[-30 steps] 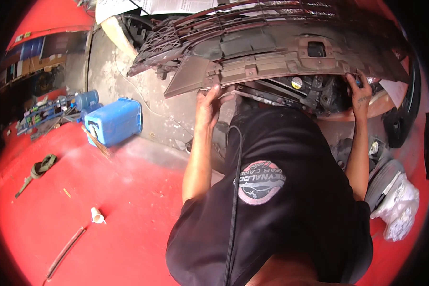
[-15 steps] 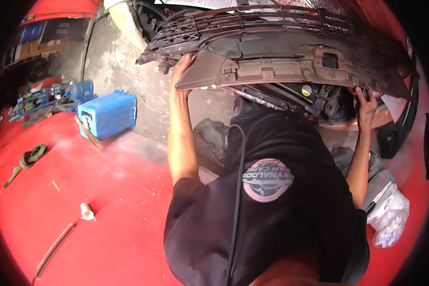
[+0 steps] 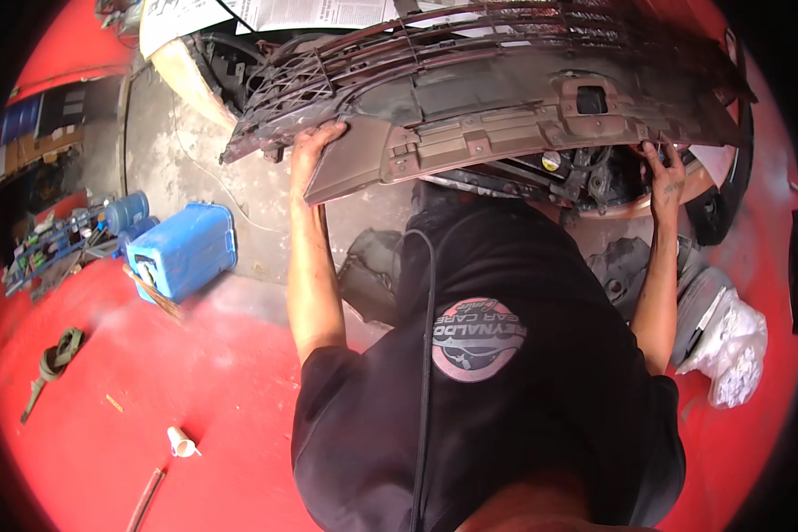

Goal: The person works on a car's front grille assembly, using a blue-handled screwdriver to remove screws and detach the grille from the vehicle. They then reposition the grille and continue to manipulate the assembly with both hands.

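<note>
A long dark bumper grille (image 3: 479, 93), dusty and with a slatted mesh along its far side, is held up in front of me in both hands. My left hand (image 3: 310, 146) grips its left end, thumb over the near face and the other fingers hidden behind. At the lower right edge, my right hand (image 3: 663, 168) holds it with fingertips against the rim; part of that grip is hidden. Beyond and beneath the grille lies the opened front of a car (image 3: 505, 177), with dark parts inside and a peach-coloured body panel (image 3: 186, 75).
Newspaper sheets (image 3: 315, 13) cover part of the car. On the left stand a blue plastic container (image 3: 186, 253), a brush (image 3: 155, 293) and water jugs (image 3: 126, 211). A white cup (image 3: 182, 442) and a strap (image 3: 55, 359) lie on the red floor. A white plastic bag (image 3: 731, 350) sits at right.
The grille has shifted slightly left in view, its left end dipping lower, with both hands still on it. The whole view has swung a little, and the floor things appear lower.
</note>
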`<control>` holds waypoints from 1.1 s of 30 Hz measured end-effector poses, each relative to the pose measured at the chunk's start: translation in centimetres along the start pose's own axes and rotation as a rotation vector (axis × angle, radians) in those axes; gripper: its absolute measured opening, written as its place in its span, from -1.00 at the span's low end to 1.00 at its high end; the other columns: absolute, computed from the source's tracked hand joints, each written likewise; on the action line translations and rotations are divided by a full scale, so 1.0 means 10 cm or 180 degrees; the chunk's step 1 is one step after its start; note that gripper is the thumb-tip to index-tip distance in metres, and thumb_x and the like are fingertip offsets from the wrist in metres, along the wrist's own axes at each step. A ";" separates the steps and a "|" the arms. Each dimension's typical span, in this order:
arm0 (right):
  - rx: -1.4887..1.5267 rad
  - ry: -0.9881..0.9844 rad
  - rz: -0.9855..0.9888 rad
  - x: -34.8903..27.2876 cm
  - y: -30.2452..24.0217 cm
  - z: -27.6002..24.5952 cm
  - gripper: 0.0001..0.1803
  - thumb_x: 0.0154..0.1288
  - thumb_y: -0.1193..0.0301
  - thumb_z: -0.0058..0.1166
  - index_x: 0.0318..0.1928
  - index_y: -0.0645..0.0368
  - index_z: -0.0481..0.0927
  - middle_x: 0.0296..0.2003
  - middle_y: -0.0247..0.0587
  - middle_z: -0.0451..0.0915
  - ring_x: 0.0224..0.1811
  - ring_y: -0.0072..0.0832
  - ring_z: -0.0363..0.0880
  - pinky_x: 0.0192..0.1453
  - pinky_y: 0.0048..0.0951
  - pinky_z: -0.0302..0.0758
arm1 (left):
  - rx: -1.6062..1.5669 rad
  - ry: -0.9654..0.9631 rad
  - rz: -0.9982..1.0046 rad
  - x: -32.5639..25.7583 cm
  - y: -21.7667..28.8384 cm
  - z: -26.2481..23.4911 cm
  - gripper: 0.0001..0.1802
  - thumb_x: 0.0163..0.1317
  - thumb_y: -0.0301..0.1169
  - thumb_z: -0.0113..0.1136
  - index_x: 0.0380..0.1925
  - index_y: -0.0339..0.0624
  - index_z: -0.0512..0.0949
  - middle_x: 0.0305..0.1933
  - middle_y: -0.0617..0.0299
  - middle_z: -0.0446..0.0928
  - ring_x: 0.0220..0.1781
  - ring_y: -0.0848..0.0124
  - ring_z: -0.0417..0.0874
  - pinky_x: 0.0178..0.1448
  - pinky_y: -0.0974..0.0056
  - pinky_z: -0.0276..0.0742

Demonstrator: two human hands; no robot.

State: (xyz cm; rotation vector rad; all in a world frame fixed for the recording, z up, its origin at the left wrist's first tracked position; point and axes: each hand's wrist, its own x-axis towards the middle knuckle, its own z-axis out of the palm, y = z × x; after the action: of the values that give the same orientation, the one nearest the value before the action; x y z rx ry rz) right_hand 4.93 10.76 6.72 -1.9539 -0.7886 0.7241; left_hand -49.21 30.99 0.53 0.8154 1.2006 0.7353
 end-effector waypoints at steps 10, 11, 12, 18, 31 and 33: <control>0.0266 0.0098 0.0175 0.00 0.06 0.01 -0.54 0.43 0.33 0.31 0.24 0.25 0.57 -0.19 -0.36 0.67 -0.46 -0.68 0.49 -0.42 -0.61 0.40 | 0.0106 -0.0149 -0.0274 0.00 0.09 0.03 -0.74 0.22 -0.35 0.33 -0.22 -0.34 0.75 -0.30 0.14 0.73 -0.33 0.44 0.71 -0.17 0.37 0.56; 0.0273 0.0098 0.0176 0.01 0.07 0.01 -0.54 0.43 0.33 0.32 0.24 0.25 0.57 -0.19 -0.37 0.67 -0.45 -0.68 0.50 -0.42 -0.61 0.40 | 0.0178 -0.0124 -0.0367 -0.01 0.12 0.03 -0.73 0.22 -0.35 0.32 -0.20 -0.36 0.75 -0.28 0.12 0.74 -0.31 0.43 0.71 -0.15 0.37 0.58; 0.0272 0.0119 0.0178 0.02 0.08 0.01 -0.53 0.42 0.32 0.32 0.24 0.24 0.58 -0.20 -0.38 0.66 -0.45 -0.68 0.50 -0.42 -0.61 0.40 | 0.0145 -0.0103 -0.0402 0.00 0.12 0.04 -0.73 0.22 -0.35 0.32 -0.20 -0.35 0.75 -0.28 0.12 0.74 -0.32 0.43 0.71 -0.16 0.36 0.58; 0.0318 0.0119 0.0178 0.03 0.11 0.00 -0.54 0.42 0.30 0.33 0.23 0.21 0.59 -0.22 -0.41 0.65 -0.44 -0.68 0.50 -0.41 -0.61 0.40 | -0.0071 -0.0171 -0.0497 -0.01 0.15 0.08 -0.74 0.22 -0.36 0.33 -0.21 -0.35 0.75 -0.29 0.13 0.73 -0.34 0.43 0.71 -0.18 0.35 0.59; -0.0710 -0.0028 -0.1046 -0.20 -1.27 0.41 -0.45 0.45 0.41 0.17 0.42 0.13 0.49 0.08 -0.15 0.68 0.03 -0.49 0.63 0.19 -0.50 0.55 | -0.0210 -0.0065 -0.0598 0.00 0.12 0.12 -0.73 0.15 -0.36 0.40 -0.23 -0.35 0.76 -0.30 0.15 0.75 -0.31 0.44 0.72 -0.18 0.34 0.58; -0.1196 -0.1201 -0.1247 -0.38 -1.56 1.06 -0.46 0.43 0.28 0.24 0.37 0.11 0.56 0.05 -0.17 0.71 0.03 -0.47 0.62 0.18 -0.40 0.53 | -0.0278 -0.0001 -0.0602 -0.04 0.18 0.17 -0.73 0.12 -0.37 0.42 -0.25 -0.35 0.77 -0.30 0.16 0.75 -0.31 0.45 0.72 -0.19 0.34 0.58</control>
State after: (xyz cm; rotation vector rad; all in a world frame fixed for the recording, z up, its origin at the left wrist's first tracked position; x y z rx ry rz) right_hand -9.08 19.72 16.48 -1.9159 -1.5835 0.7503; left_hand -47.73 31.33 2.50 0.6202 1.2183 0.6277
